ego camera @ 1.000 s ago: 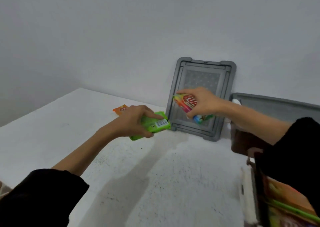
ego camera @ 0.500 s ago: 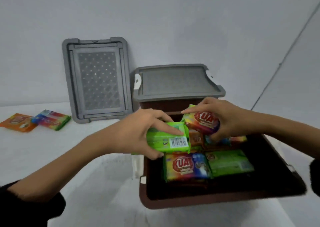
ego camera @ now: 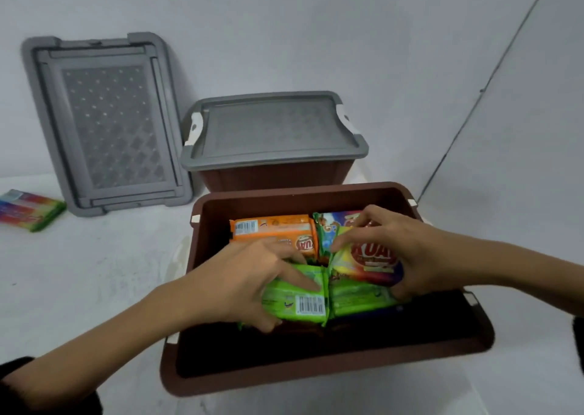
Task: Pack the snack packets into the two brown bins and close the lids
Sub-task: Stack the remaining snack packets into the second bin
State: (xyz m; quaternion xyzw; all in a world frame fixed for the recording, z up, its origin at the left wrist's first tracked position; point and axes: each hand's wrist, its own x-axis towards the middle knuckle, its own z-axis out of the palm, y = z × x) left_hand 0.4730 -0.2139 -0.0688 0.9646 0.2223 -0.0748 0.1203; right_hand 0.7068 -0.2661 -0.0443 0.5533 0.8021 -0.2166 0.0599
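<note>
An open brown bin (ego camera: 316, 373) stands in front of me with several snack packets inside. My left hand (ego camera: 249, 275) grips a green packet (ego camera: 297, 301) with a barcode, low inside the bin. My right hand (ego camera: 401, 250) holds a rainbow-coloured packet (ego camera: 369, 264) just to the right of it, above another green packet (ego camera: 360, 297). An orange packet (ego camera: 275, 229) lies at the bin's far side. Behind stands a second brown bin (ego camera: 278, 176) with its grey lid (ego camera: 271, 130) on.
A loose grey lid (ego camera: 104, 123) leans against the wall at the back left. A rainbow packet (ego camera: 28, 209) lies on the white table at the far left. Walls meet in a corner at the right.
Both hands have carried their packets from above the bin's rim down into the open bin. My view has shifted closer over the bin.
</note>
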